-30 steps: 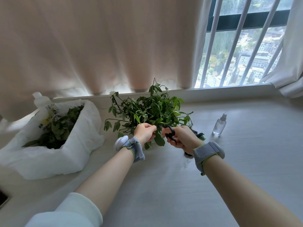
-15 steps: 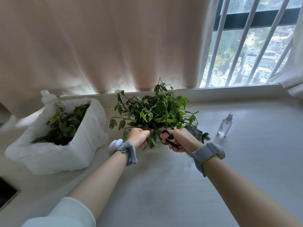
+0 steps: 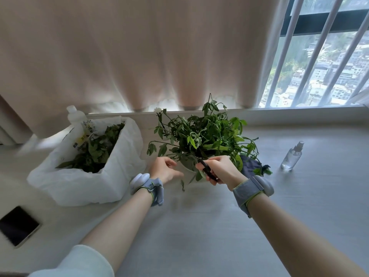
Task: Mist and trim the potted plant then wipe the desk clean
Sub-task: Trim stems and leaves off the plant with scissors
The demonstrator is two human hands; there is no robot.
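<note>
Comparing this moment with half a second ago, the left hand [image 3: 164, 169] has let go of the sprig it was pinching: its fingers are now spread and loose, holding nothing, at centre frame just left of the plant [image 3: 201, 134]. The right hand [image 3: 221, 169] keeps its fingers curled through the handles of the black scissors [image 3: 207, 170], with the blades pointed into the lower foliage beside the white pot [image 3: 186, 167]. A loose leaf [image 3: 182, 184] shows just below the left fingers; whether it is dropping or already on the desk [image 3: 199, 226] cannot be told. Judgement: one cut has just been completed, trimming is under way, and that leaf adds to what the final wipe must clear. The plant stands at centre frame, near the window ledge. A white bag [image 3: 95, 176] holding green clippings sits at left, close to the left hand and a likely place for waste. A small spray bottle [image 3: 292, 156] stands at right, well apart from the plant. A dark cloth [image 3: 248, 165] lies just behind the right wrist, partly under trailing stems. A phone [image 3: 18, 225] lies at lower left. The bag, bottle, cloth and phone all occupy desk surface and would obstruct wiping unless moved.
</note>
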